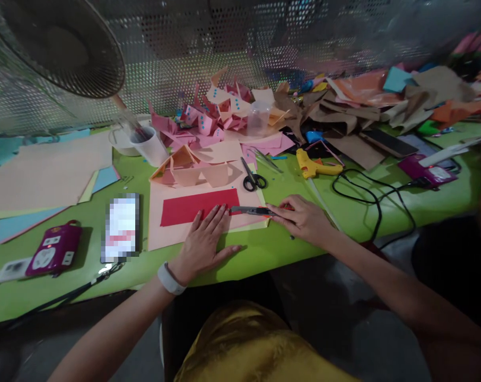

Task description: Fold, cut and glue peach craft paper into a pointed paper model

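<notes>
A red paper strip lies on a larger peach sheet. My left hand rests flat, fingers spread, its fingertips on the strip's lower edge. In my right hand is a utility knife, its blade pointing left. The knife tip is over the strip's lower right part, close to my left fingers; whether it touches the paper I cannot tell. Black-handled scissors lie just above the knife. Folded peach paper pieces stand behind the strip.
To the right are a yellow glue gun, its black cable and a purple power socket. A phone and another purple socket sit left. Paper scraps pile up behind, and a fan hangs over the back left.
</notes>
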Demonstrator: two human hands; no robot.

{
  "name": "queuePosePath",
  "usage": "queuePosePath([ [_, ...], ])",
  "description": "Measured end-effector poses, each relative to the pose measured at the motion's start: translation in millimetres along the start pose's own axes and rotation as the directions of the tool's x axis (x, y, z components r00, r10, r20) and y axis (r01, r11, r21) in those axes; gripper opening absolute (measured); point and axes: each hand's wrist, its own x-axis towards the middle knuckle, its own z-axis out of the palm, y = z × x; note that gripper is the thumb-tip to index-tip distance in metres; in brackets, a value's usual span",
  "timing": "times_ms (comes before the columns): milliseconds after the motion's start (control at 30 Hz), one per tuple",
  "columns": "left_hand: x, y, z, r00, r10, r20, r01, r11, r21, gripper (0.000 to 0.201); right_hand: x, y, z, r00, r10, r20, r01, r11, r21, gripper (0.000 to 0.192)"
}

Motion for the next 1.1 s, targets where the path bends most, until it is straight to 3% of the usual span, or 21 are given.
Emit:
queuePosePath([
  [367,-0.3,0.7,0.5,1.000,-0.006,0.012,0.006,1.000,0.001,0.084,-2.8,0.9,1.6,0.997,-0.078,0.004,0.078,0.997,-0.017,0.033],
  [933,-0.6,0.3,-2.3,1.000,-0.008,0.027,0.008,1.000,-0.001,0.083,1.3,-6.3,-0.2,0.999,-0.044,0.024,0.044,0.999,-0.022,0.033],
  [1100,6.0,9.7,-1.4,0.998,-0.041,0.041,0.040,0.999,0.023,0.085,3.9,-3.9,-0.4,1.000,-0.020,0.019,0.020,1.000,-0.012,0.033],
])
